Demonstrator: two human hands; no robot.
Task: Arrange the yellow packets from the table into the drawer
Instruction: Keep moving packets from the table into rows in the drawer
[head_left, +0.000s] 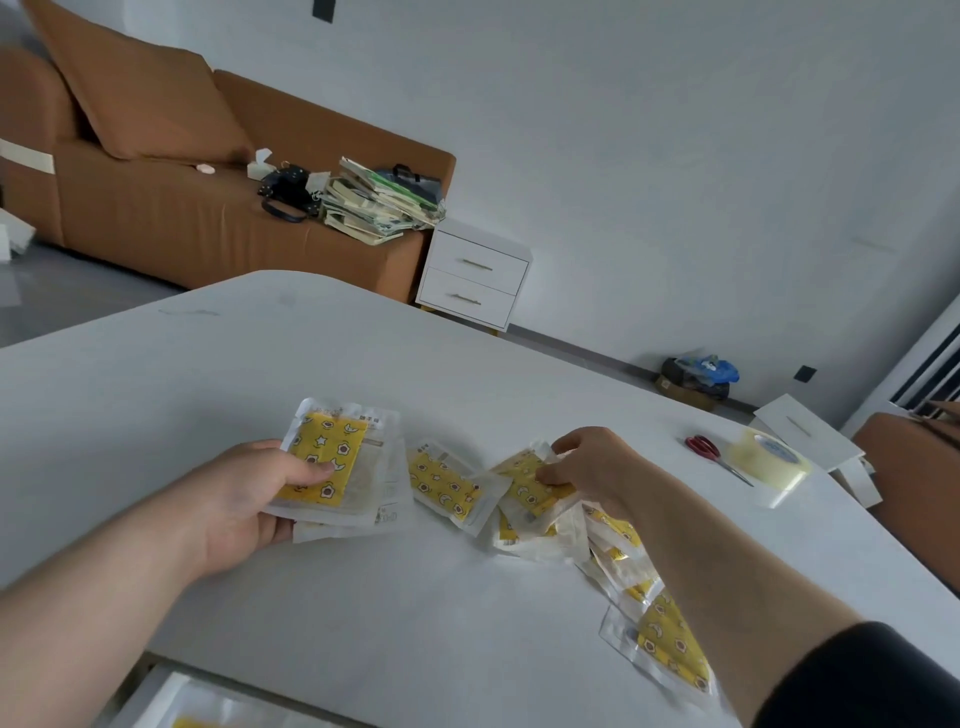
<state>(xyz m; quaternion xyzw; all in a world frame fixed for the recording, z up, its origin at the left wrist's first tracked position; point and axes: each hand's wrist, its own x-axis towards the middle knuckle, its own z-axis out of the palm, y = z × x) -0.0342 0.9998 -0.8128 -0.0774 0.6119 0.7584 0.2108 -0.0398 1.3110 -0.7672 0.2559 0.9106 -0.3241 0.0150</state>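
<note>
My left hand (244, 499) holds a small stack of yellow patterned packets (337, 462) just above the white table (260, 364), thumb pressed on the top one. My right hand (592, 467) pinches another yellow packet (530, 488) at the top of a loose pile. One packet (447, 488) lies flat between my hands. More packets (618, 551) trail under my right forearm toward the near edge, the last packet (670, 649) by my dark sleeve. Below the table's front edge, the open drawer (171, 701) shows a yellow packet inside, mostly cut off by the frame.
Red-handled scissors (706, 449) and a roll of clear tape (774, 457) lie on the table's right side. A brown sofa (182, 208) with books and a bag stands behind, beside a white two-drawer cabinet (475, 275). A brown chair (914, 457) is at right.
</note>
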